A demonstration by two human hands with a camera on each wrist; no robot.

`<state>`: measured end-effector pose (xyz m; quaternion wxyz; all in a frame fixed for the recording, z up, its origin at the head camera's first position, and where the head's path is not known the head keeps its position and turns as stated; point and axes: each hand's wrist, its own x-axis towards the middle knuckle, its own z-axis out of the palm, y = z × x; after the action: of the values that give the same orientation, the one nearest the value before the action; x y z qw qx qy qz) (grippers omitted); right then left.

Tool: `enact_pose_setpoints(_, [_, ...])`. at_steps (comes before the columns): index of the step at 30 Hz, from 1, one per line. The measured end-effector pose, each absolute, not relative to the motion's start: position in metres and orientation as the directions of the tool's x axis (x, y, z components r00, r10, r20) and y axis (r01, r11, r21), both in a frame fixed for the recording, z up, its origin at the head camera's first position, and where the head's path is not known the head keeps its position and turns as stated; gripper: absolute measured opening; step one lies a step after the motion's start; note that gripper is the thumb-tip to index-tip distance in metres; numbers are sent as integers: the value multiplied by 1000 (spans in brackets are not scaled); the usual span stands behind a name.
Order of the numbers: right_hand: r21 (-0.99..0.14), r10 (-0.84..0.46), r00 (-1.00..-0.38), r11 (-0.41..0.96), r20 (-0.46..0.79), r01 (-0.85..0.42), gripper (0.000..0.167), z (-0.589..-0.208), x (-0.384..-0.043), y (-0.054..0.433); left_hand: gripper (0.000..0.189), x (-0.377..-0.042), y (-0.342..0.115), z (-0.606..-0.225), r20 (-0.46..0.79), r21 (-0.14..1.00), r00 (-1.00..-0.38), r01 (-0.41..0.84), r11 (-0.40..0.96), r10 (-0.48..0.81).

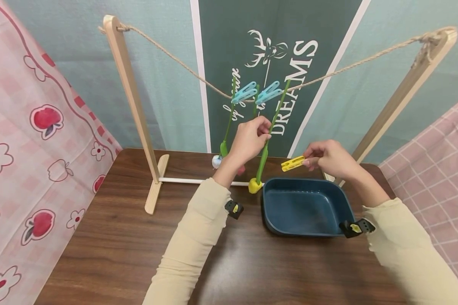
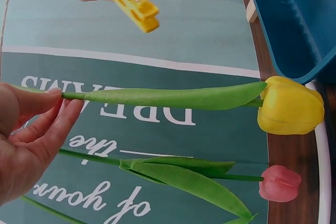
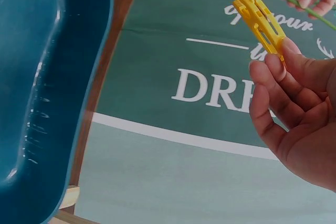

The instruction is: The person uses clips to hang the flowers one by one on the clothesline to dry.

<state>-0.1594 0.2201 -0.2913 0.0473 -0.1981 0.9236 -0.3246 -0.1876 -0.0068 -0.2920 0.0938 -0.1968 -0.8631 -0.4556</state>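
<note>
My left hand (image 1: pixel 249 139) pinches the green stem of a yellow tulip (image 1: pixel 255 185), which hangs bloom-down with its upper stem crossing the rope (image 1: pixel 175 59) in the head view. Between the thumb and fingers of my right hand (image 1: pixel 331 159) is a yellow clothespin (image 1: pixel 292 163), held to the right of that stem and above the basin's back edge. Two light-blue clothespins (image 1: pixel 269 92) sit on the sagging middle of the rope. A pink tulip (image 2: pixel 280 183) and a whitish-blue tulip (image 1: pixel 216 162) hang upside down beside the yellow one, the pink partly behind my left wrist.
A dark-blue basin (image 1: pixel 269 212) stands on the brown wooden table (image 1: pixel 110 250), close to the yellow bloom. Wooden posts (image 1: pixel 131 93) at left and right carry the rope, and a white rod (image 1: pixel 181 181) joins their feet. Patterned cloths surround the table.
</note>
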Motion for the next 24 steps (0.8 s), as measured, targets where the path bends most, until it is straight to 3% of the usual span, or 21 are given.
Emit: enact_pose_setpoints(24, [-598,-308,-941,731,143,-330,4,-255,-162,201,14,-186,-6,-290,325,762,-913,408,503,247])
